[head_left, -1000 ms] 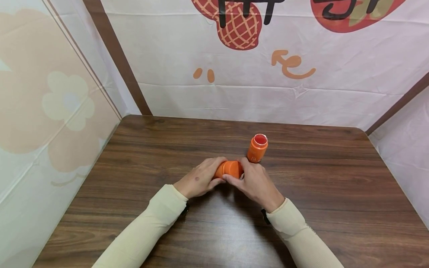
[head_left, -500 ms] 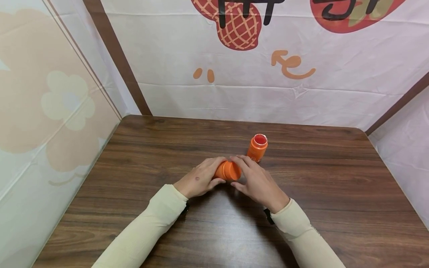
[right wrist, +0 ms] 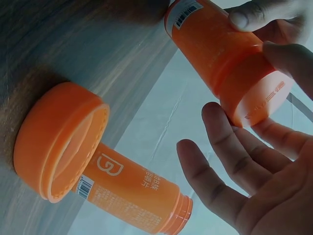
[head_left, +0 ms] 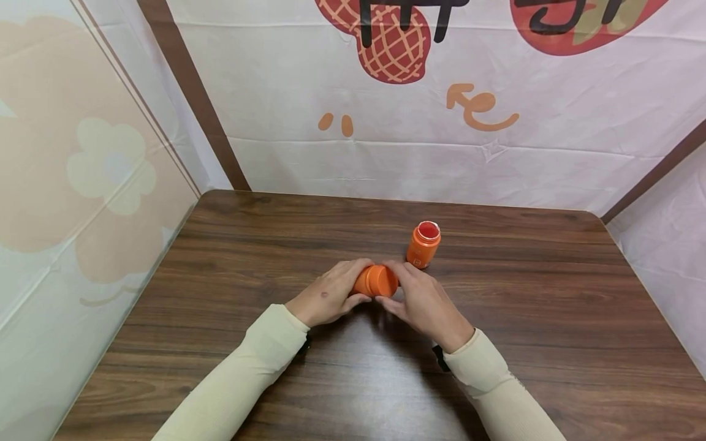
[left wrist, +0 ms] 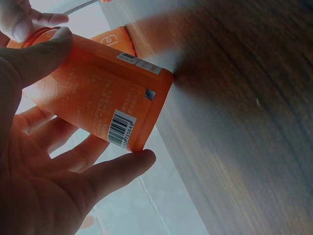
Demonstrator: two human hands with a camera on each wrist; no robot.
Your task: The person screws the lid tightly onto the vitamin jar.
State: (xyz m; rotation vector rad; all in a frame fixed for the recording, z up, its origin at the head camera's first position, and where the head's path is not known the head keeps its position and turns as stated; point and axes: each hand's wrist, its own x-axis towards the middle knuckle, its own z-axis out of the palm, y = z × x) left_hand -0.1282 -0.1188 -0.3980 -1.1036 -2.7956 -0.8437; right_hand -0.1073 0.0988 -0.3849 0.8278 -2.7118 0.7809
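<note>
My left hand (head_left: 328,294) grips an orange plastic bottle (left wrist: 93,93) that lies tilted, its capped end toward the right. Its thumb presses one side, and the fingers support the other. On the bottle's orange screw cap (head_left: 386,282) my right hand (head_left: 430,303) has thumb and fingertips at opposite edges. The right wrist view shows other fingers of that hand spread apart below the cap. Behind the right hand an open orange bottle (head_left: 423,248) stands upright without a cap. A loose orange cap (right wrist: 54,132) rests on the table beside it, hidden in the head view.
Both bottles are over a dark wood-grain table (head_left: 265,233). A printed cloth backdrop (head_left: 276,122) rises behind the table's far edge, and another cloth panel (head_left: 55,184) hangs along the left side.
My right hand let go of the cap and opened wider half a second ago; now its thumb and fingertips are back on the cap. The left hand and its bottle have hardly moved.
</note>
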